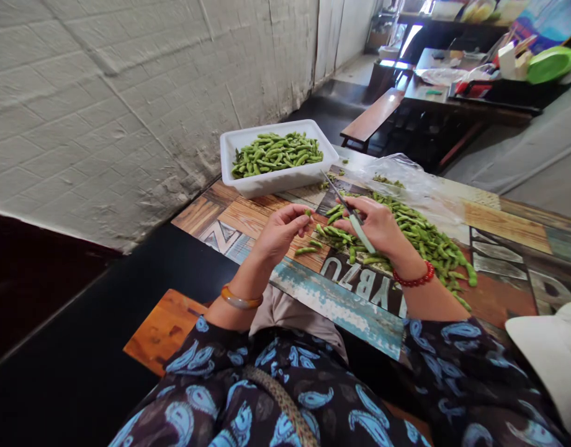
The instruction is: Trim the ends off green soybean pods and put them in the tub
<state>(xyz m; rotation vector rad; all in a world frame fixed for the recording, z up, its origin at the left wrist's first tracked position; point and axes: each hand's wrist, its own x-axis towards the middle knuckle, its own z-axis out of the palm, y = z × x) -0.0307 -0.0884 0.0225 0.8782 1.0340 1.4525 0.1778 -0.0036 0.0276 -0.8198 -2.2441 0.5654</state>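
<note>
My left hand (pixel 284 230) is pinched round a small green pod (pixel 308 213) at its fingertips, above the table's near half. To its right, my right hand (pixel 372 222) holds scissors (pixel 359 231) with pale green handles, blades pointing up and left toward the tray. A loose heap of green pods (pixel 425 239) spreads beneath and to the right of my right hand. A few single pods (pixel 306 251) lie between the hands and the table's front edge. Behind my hands, a white tray (pixel 271 185) holds many green pods.
The patterned table (pixel 504 230) runs to the right, with a clear plastic bag (pixel 406 177) behind the heap. A white rounded object (pixel 553 357) stands at the right edge. A wooden stool (pixel 162 329) is at lower left; a bench (pixel 373 116) and cluttered table (pixel 481 105) are farther back.
</note>
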